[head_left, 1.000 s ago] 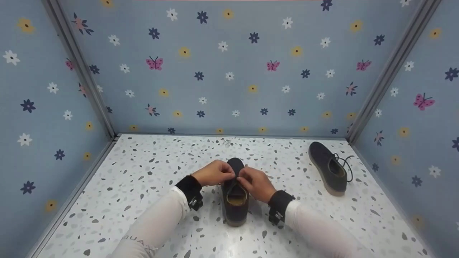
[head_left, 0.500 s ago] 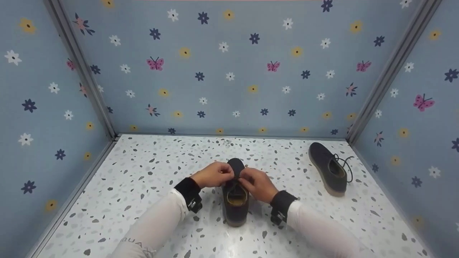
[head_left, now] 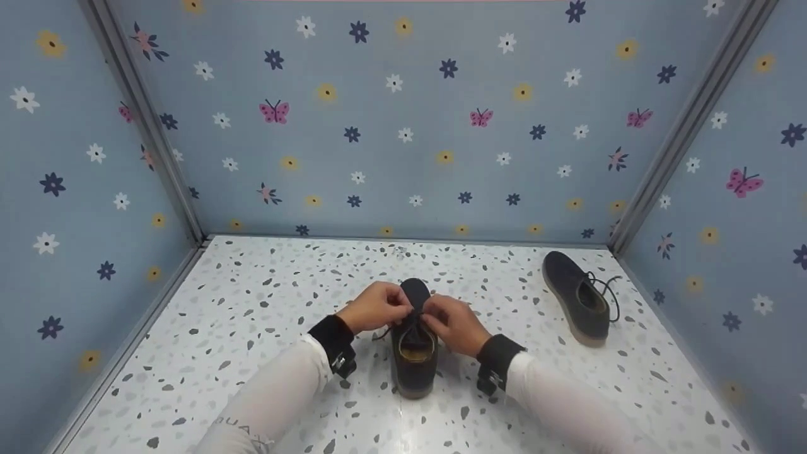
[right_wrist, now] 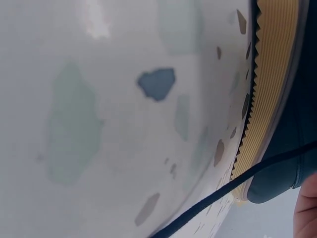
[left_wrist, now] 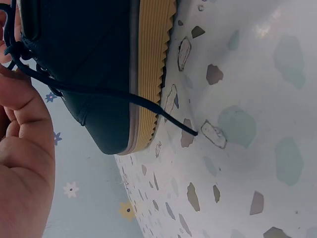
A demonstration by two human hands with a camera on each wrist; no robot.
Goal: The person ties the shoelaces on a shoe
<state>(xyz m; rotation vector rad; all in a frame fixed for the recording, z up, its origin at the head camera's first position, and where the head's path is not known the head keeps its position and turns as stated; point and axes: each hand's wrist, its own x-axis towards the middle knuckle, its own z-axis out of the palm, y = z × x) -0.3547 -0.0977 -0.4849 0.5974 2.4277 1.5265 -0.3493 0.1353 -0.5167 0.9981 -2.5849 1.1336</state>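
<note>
A dark shoe with a tan ridged sole stands on the speckled surface, toe pointing away. My left hand and right hand meet over its lacing, fingertips almost together. The left thumb and fingers pinch the dark shoelace beside a small knot or crossing. One lace end trails across the shoe's left side down to the surface. On the other side, a length of lace runs past the sole, near the edge of my right hand. The right fingertips pinch at the lacing too, partly hidden by the hand.
A matching dark shoe stands at the right, its loose lace looping over its side. Blue flower-patterned panels enclose the speckled white surface at the back and both sides.
Both hands stay over the lacing with small shifts; the right hand has moved slightly right. A lace end now shows left of the shoe, below the left hand. Both shoes stay put.
</note>
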